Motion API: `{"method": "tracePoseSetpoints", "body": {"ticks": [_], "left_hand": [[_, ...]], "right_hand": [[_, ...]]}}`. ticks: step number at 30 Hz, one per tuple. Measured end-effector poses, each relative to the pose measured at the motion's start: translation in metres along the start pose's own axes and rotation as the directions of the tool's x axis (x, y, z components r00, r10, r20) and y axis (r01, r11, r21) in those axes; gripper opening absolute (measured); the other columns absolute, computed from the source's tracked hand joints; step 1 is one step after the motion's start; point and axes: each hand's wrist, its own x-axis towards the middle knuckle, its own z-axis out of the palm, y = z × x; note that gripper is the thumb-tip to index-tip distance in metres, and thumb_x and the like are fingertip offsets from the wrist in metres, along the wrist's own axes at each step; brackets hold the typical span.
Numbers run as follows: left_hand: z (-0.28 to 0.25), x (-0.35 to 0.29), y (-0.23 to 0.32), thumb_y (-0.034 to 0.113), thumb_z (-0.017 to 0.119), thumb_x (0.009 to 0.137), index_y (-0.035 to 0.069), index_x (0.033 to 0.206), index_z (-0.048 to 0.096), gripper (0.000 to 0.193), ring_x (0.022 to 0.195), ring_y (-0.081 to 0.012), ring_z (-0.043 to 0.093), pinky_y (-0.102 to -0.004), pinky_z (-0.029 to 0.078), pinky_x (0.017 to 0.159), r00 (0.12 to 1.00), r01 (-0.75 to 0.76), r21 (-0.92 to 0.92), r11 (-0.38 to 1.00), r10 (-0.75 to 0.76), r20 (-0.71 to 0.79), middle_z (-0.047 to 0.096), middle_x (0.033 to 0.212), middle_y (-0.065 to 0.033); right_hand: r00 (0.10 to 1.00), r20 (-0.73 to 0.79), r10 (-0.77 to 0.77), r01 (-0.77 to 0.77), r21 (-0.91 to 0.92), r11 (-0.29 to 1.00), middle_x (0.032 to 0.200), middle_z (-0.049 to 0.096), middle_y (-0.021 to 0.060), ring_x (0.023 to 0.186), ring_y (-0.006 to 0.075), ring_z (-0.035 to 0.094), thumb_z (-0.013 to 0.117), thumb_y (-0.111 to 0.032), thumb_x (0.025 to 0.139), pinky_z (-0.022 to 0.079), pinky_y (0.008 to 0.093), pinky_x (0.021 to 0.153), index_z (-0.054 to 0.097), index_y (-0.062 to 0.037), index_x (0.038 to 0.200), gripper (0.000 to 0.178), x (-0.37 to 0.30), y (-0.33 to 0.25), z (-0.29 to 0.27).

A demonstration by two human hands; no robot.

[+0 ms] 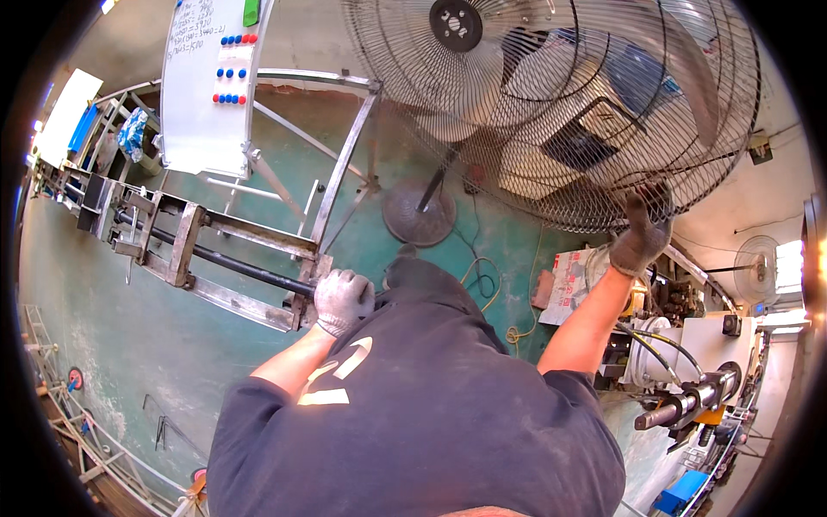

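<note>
My left hand (pixel 343 302), in a pale grey work glove, is closed at the near end of a long black tube (pixel 233 256). The tube lies lengthwise in a steel frame (pixel 245 311), and my palm hides its tip. A large floor fan (pixel 551 205) with a round wire guard stands in front of me. At the guard's lower right rim is my right hand (pixel 642 239), in a darker, dirty glove. Its thumb points up against the wires and its other fingers curl at the rim, partly hidden.
A whiteboard (pixel 202 103) with coloured magnets stands behind the frame. The fan's round base (pixel 419 213) rests on the green floor, with a loose yellow cable (pixel 514 334) nearby. To my right is a machine with a metal shaft (pixel 668 414) and black hoses. Another fan (pixel 756 269) stands farther off.
</note>
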Motion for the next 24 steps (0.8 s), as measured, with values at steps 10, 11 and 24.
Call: {"method": "tracePoseSetpoints", "body": {"ticks": [10, 11, 24], "left_hand": [[-0.002, -0.001, -0.004, 0.015, 0.082, 0.077, 0.014, 0.075, 0.068, 0.015, 0.073, -0.0350, 0.065, -0.0505, 0.052, 0.067, 0.994, -0.081, 0.001, 0.997, 0.080, -0.074, 0.064, 0.074, -0.0099], [0.000, 0.000, -0.002, 0.015, 0.082, 0.077, 0.014, 0.075, 0.068, 0.014, 0.073, -0.0350, 0.065, -0.0503, 0.052, 0.066, 0.991, -0.102, -0.007, 0.995, 0.101, -0.082, 0.064, 0.074, -0.0099], [-0.010, 0.007, 0.016, 0.009, 0.077, 0.086, 0.010, 0.077, 0.068, 0.013, 0.078, -0.0368, 0.066, -0.0514, 0.052, 0.073, 0.999, -0.002, -0.006, 1.000, 0.002, 0.049, 0.066, 0.078, -0.0127]], "right_hand": [[0.995, 0.044, -0.092, 0.101, -0.569, 0.816, 0.122, 0.073, 0.0263, 0.114, 0.0417, 0.070, 0.100, -0.065, 0.067, 0.054, 0.0488, 0.103, 0.067, 0.0038, 0.136, 0.102, 0.010, -0.018, 0.154], [0.987, 0.014, -0.158, 0.131, -0.635, 0.761, 0.122, 0.070, 0.0257, 0.113, 0.0429, 0.068, 0.099, -0.066, 0.067, 0.054, 0.0503, 0.101, 0.067, 0.0033, 0.134, 0.102, 0.024, -0.001, 0.162], [0.966, -0.183, -0.182, 0.034, -0.611, 0.791, 0.104, 0.080, 0.0270, 0.101, 0.0398, 0.078, 0.094, -0.040, 0.075, 0.061, 0.0490, 0.091, 0.078, 0.0050, 0.111, 0.060, -0.001, -0.041, 0.252]]}}
